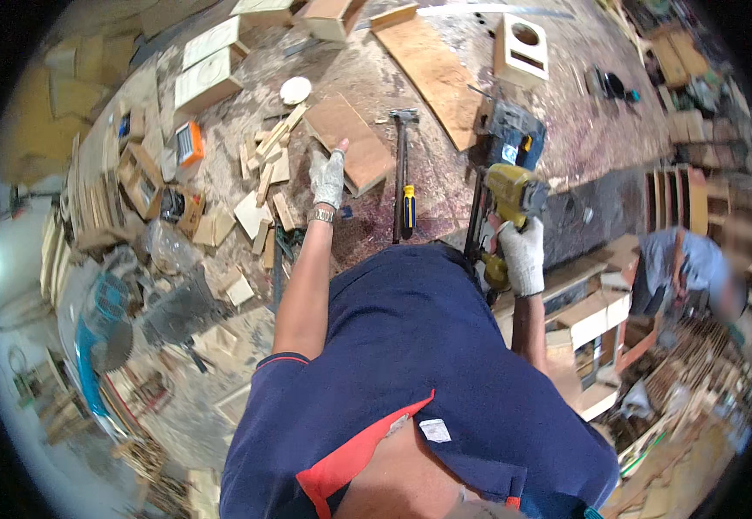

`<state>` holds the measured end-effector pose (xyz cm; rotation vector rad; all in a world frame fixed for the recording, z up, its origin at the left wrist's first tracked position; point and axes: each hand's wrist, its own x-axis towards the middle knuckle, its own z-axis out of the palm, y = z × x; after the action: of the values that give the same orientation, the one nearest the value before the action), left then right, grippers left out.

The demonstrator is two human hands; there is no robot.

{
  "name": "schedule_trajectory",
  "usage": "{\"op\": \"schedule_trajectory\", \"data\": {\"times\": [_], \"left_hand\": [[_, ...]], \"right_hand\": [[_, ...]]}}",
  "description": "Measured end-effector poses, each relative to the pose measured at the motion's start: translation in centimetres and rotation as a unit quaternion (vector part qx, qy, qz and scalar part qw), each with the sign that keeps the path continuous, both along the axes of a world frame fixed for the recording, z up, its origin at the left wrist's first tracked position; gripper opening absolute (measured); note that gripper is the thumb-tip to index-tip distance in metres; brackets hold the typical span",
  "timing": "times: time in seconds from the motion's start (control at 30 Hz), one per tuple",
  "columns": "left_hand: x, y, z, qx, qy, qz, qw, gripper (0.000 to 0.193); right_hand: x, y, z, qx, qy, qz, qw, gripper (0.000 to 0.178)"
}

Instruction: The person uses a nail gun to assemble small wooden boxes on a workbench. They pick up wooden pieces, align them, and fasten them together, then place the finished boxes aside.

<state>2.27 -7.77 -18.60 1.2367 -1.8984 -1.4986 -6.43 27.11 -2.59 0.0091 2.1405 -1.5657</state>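
My left hand (327,179), in a whitish work glove with a bare thumb tip, grips the left edge of a reddish-brown wooden box (352,143) lying on the workbench. The thumb rests on its top face; the fingers along its side are partly hidden. To the right, my gloved right hand (523,255) is wrapped round the handle of a yellow nail gun (512,189), held at the bench's near edge, apart from the box. Between the hands lie a hammer (402,164) and a yellow-and-blue screwdriver (409,210).
Wood offcuts (265,156) are heaped left of the box. A plywood board (428,73), a blue power tool (513,134) and a box with a round hole (521,48) lie beyond. A circular-bladed saw (108,329) stands left. Another person (683,268) is at right.
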Motion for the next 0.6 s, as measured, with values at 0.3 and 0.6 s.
{"op": "schedule_trajectory", "data": {"times": [0.3, 0.6], "left_hand": [[1.9, 1.9, 1.2, 0.024, -0.094, 0.006, 0.995, 0.114], [1.4, 2.1, 1.5, -0.023, -0.114, 0.002, 0.993, 0.106]], "right_hand": [[-0.2, -7.5, 3.1, 0.109, 0.061, 0.236, 0.964, 0.025], [0.5, -14.4, 3.8, 0.12, 0.055, 0.388, 0.912, 0.044]]}}
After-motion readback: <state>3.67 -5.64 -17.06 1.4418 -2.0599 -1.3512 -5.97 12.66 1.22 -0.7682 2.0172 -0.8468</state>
